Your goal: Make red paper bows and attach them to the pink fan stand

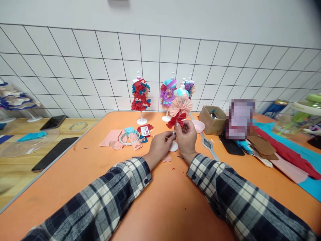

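My left hand (158,146) and my right hand (186,136) meet over an orange table (87,174), both gripping a small white mannequin stand (173,146). The stand carries a red pleated paper piece (175,120) with a pink pleated fan (181,105) above it. My right fingers pinch the red pleats; my left fingers hold the stand's stem. A small pink scrap (166,158) lies under my left wrist.
Three dressed mannequins stand at the back: a red one (140,95), a purple one (168,93) and a blue-pink one (187,87). Pink and blue paper pieces with a tape ring (129,138) lie left. A cardboard box (212,119), cloth sheets (283,150) and phones (54,153) flank the area.
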`<state>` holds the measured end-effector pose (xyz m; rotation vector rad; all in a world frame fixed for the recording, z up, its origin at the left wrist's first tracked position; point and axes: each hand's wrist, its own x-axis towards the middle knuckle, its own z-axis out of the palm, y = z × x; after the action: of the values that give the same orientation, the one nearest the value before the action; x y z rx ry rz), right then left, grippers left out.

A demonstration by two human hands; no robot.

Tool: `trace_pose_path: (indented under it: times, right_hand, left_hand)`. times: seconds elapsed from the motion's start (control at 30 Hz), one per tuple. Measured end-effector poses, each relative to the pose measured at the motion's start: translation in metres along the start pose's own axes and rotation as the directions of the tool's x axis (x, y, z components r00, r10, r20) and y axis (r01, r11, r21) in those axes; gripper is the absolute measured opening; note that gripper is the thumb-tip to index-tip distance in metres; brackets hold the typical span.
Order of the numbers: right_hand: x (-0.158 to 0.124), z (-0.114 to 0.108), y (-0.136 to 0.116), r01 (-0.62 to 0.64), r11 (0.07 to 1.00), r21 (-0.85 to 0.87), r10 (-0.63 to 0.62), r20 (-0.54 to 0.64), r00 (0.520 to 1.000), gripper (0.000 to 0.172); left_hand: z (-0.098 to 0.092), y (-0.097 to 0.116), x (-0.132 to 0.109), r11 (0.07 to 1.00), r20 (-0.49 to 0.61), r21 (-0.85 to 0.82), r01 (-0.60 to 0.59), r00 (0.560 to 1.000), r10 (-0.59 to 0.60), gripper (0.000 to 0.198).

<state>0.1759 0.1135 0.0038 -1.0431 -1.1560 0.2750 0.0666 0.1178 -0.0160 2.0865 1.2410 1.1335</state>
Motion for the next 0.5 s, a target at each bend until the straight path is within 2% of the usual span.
trace_pose_path:
  times: [0.23,0.5]
  right_hand:
    - [0.0028,-0.0024,-0.0036,-0.022,0.998,0.056,0.022,0.005,1.000,0.017]
    - [0.0037,-0.0051,0.0014,-0.050,0.997,0.054,0.048,0.035,0.998,0.021]
  left_hand:
    - [-0.0001,-0.0014,0.0008,0.994,0.023,-0.109,-0.006,1.000,0.008,0.030]
    - [-0.0016,-0.0027,0.0034,0.991,0.042,-0.131,-0.020,0.999,0.026,0.027]
